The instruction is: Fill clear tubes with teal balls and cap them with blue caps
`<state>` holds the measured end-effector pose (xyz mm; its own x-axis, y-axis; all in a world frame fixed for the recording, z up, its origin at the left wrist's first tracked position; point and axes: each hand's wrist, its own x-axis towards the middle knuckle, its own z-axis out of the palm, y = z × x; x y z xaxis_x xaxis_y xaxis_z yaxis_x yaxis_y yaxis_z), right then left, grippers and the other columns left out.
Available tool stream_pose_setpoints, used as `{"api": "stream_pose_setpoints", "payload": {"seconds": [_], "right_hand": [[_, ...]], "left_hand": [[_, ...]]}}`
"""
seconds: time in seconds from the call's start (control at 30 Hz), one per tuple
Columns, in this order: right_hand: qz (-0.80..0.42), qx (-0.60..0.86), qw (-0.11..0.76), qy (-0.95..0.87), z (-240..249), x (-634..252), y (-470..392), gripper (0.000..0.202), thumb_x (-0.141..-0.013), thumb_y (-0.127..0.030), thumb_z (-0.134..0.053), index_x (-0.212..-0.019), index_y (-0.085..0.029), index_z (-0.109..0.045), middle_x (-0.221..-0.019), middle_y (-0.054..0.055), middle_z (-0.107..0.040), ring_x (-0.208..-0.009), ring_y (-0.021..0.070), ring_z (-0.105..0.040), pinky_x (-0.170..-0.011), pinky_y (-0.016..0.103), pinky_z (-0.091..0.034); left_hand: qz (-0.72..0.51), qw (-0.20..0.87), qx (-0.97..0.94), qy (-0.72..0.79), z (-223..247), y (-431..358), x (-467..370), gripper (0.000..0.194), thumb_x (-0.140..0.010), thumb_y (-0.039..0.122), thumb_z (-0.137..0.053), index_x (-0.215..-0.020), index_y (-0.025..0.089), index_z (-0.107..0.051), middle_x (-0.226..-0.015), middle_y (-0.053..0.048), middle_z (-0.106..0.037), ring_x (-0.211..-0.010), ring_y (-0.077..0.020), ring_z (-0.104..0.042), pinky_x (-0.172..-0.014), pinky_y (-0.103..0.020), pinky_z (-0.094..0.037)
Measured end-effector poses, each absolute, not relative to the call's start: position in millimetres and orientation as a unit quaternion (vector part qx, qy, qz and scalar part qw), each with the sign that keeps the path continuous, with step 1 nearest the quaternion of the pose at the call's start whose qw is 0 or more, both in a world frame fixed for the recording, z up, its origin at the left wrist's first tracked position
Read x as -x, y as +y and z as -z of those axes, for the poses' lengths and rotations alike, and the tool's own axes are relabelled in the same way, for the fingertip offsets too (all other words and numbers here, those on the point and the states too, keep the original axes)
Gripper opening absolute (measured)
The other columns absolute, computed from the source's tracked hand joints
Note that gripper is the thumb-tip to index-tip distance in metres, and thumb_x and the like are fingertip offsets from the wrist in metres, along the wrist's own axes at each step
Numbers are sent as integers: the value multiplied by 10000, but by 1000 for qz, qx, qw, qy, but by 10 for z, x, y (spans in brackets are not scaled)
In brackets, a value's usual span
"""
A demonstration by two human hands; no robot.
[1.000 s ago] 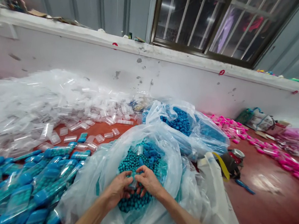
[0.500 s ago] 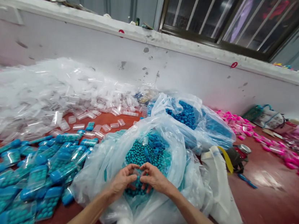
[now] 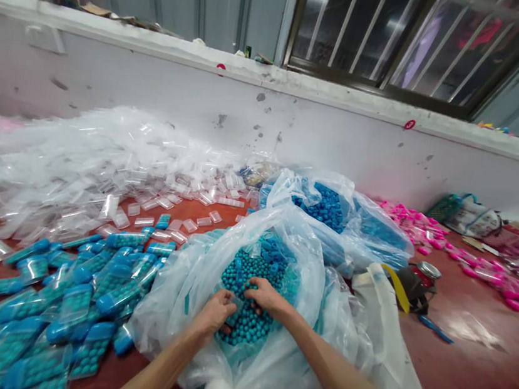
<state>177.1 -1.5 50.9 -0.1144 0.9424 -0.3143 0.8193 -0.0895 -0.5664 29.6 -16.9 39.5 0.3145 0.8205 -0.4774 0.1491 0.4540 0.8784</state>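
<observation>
A large clear plastic bag (image 3: 310, 276) stands open before me, filled with teal beads (image 3: 247, 329). Inside its mouth, on the left, my left hand (image 3: 218, 311) is closed around a small clear plastic case (image 3: 237, 304), partly hidden by the fingers. Just right of it, my right hand (image 3: 266, 297) dips its curled fingers among the beads; what they hold, if anything, is hidden. Several blue caps (image 3: 274, 250) lie on the beads at the back of the bag.
Filled blue-capped cases (image 3: 75, 304) lie heaped at left, below a big pile of clear cases (image 3: 103, 156). Behind stands a bag of blue caps (image 3: 324, 205). Pink pieces (image 3: 473, 265), a jar (image 3: 427, 272) and a white sack (image 3: 384, 336) are at right.
My hands have moved apart: the right hand has shifted off the small case into the beads, while the left keeps the case. The view has tilted slightly.
</observation>
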Motion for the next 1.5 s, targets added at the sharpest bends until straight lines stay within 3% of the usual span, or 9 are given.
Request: {"api": "stream_pose_setpoints", "payload": {"seconds": [0.17,0.37,0.47,0.63,0.83,1.07,1.27,1.33,1.5], "right_hand": [[-446,592,148,-655,-690,-1731,-100,310,-801,-188,-415,-1073,-154,-560,-500,-65,-450,-393,90,-421,-422,197,-385],[-315,547,248,-735,-811,-1757,-222,268,-784,-152,-430,-967,-181,-624,-964,36,-639,-932,169,-569,-861,273,-406],[-377,573,249,-684,-766,-1778,-214,240,-780,-148,-430,-935,-187,-609,-733,-6,-622,-668,132,-579,-666,237,-458],[-494,610,289,-548,-706,-1867,-177,208,-782,-164,-409,-932,-171,-553,-559,-71,-468,-328,49,-315,-334,173,-278],[-498,551,282,-608,-826,-1849,-254,340,-776,-172,-418,-1091,-164,-544,-478,-78,-445,-367,70,-381,-371,173,-319],[-487,581,324,-566,-799,-1809,-207,342,-780,-211,-397,-1082,-157,-548,-715,-11,-590,-395,70,-416,-364,188,-338],[-203,651,159,-714,-775,-2004,-305,362,-781,-147,-468,-1126,-190,-568,-1076,99,-559,-882,174,-566,-786,282,-424],[-247,603,184,-736,-798,-1976,-357,339,-803,-186,-472,-1129,-206,-564,-1066,80,-562,-892,168,-560,-809,285,-423],[-465,519,271,-664,-787,-1809,-398,143,-752,-221,-518,-875,-188,-582,-807,-10,-573,-563,84,-506,-541,203,-426]], "left_hand": [[-282,696,-454,480,-408,-183,-306,246,-615,211,-528,-855,169,-494,-585,76,-431,-521,-74,-422,-458,-182,-299],[-292,747,-418,426,-394,-196,-272,301,-614,252,-598,-876,164,-480,-627,68,-473,-513,-68,-477,-449,-185,-289],[-284,772,-405,399,-366,-185,-257,378,-610,320,-636,-911,176,-457,-658,62,-514,-480,-81,-518,-418,-188,-293],[-283,820,-389,309,-318,-175,-216,443,-642,412,-666,-949,174,-453,-687,13,-592,-470,-95,-553,-390,-178,-291],[-306,837,-362,275,-304,-192,-239,461,-625,347,-719,-967,182,-459,-751,7,-599,-543,-98,-577,-432,-173,-353],[-316,820,-371,300,-316,-204,-255,492,-615,367,-709,-980,168,-446,-720,16,-580,-494,-84,-548,-391,-165,-337],[-303,805,-392,326,-351,-212,-224,628,-655,426,-658,-1137,162,-356,-695,9,-590,-441,-92,-540,-353,-164,-279],[-302,806,-393,322,-350,-214,-226,668,-661,431,-653,-1180,165,-327,-691,15,-587,-420,-93,-537,-339,-165,-258],[-294,825,-379,297,-370,-225,-215,599,-662,432,-663,-1117,150,-393,-675,15,-576,-383,-66,-505,-315,-151,-231]]}}
